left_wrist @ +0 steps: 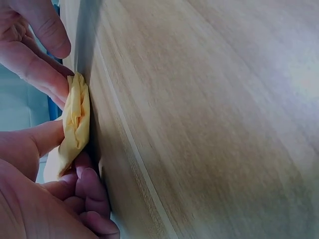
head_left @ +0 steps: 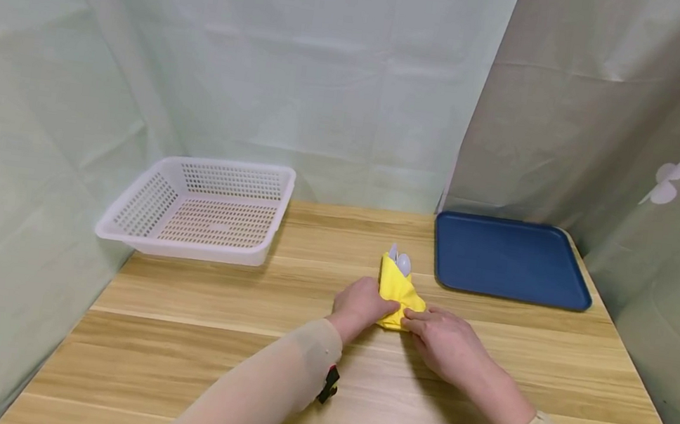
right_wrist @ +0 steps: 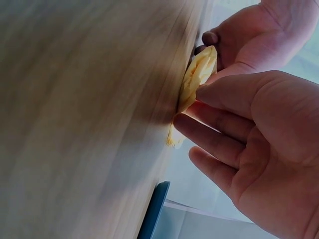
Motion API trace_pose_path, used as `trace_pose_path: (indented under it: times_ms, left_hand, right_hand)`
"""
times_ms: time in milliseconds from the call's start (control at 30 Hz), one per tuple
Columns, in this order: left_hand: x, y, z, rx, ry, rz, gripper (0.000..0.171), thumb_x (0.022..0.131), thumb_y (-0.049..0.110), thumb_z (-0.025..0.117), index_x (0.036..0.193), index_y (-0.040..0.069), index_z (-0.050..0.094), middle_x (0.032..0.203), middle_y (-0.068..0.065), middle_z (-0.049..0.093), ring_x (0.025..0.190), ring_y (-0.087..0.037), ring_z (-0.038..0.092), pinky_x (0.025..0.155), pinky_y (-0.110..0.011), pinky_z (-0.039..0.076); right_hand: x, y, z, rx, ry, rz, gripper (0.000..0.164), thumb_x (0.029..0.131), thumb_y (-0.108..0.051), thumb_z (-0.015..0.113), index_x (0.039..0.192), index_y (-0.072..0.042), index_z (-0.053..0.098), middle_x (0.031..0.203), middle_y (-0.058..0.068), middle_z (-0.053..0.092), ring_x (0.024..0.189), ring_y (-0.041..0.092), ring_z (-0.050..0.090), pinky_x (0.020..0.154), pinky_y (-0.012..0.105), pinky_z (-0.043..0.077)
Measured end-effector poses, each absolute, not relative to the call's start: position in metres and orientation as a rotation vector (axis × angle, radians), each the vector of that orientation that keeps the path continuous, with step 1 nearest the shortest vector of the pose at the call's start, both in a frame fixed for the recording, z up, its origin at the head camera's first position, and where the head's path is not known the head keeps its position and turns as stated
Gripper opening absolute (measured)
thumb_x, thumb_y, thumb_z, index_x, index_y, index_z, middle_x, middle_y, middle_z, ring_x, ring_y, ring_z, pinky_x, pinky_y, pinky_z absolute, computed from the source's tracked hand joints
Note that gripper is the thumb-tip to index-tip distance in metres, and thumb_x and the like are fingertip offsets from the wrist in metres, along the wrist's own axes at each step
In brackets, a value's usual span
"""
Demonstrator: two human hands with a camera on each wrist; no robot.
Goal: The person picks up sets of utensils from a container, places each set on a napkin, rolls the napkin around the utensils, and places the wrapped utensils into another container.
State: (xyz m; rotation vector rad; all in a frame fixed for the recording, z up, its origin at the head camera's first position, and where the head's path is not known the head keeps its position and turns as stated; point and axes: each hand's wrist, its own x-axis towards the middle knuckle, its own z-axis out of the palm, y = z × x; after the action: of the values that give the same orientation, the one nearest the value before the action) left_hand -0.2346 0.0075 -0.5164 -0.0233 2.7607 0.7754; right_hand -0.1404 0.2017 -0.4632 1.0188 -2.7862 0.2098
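Note:
A yellow cloth napkin (head_left: 396, 293) lies folded on the table in the head view, wrapped around pale cutlery. The bowl of a spoon (head_left: 404, 264) and the tip of a narrower utensil (head_left: 393, 252) stick out at its far end; their handles are hidden in the cloth. My left hand (head_left: 362, 304) grips the napkin's left edge, thumb on top and the other fingers curled at its side and underneath. With fairly straight fingers, my right hand (head_left: 445, 341) touches the right near part of the folds. Both wrist views show the cloth (left_wrist: 76, 124) low against the tabletop between the hands.
At the back left stands a white perforated plastic basket (head_left: 276, 232). A blue rectangular tray (head_left: 512, 261) lies at the back right, near the table's edge. Pale curtains (head_left: 330, 83) hang behind and along both sides of the wooden table (head_left: 202, 351).

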Motion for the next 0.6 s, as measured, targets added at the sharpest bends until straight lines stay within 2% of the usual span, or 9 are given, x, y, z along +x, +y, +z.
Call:
trace_pose_path:
  times_ms: [300,433,600]
  left_hand:
    - [-0.25,0.005,-0.533,0.002,2.683,0.858,0.049,0.089,0.054,0.089,0.113,0.014,0.073,0.09,0.005,0.068,0.077,-0.018,0.063,0.072,-0.036,0.05]
    - [-0.245,0.007,-0.518,0.029,2.67,0.884,0.046,0.09,0.047,0.089,0.113,0.011,0.073,0.092,0.002,0.067,0.079,-0.02,0.062,0.073,-0.037,0.051]
    - [-0.23,0.01,-0.481,-0.024,2.599,0.93,0.041,0.092,0.037,0.089,0.113,0.007,0.072,0.094,-0.003,0.068,0.081,-0.023,0.062,0.077,-0.039,0.051]
  right_hand:
    - [-0.141,0.202,-0.464,1.024,-2.788,0.217,0.03,0.095,-0.003,0.083,0.124,-0.008,0.083,0.133,0.01,0.078,0.121,0.031,0.075,0.108,0.052,0.056]
    - [-0.141,0.202,-0.463,1.018,-2.79,0.211,0.029,0.096,-0.004,0.083,0.124,-0.008,0.083,0.133,0.009,0.078,0.121,0.03,0.075,0.108,0.051,0.055]
    - [-0.141,0.204,-0.464,1.019,-2.794,0.218,0.029,0.096,-0.003,0.083,0.125,-0.008,0.083,0.134,0.009,0.077,0.121,0.03,0.075,0.108,0.051,0.055]
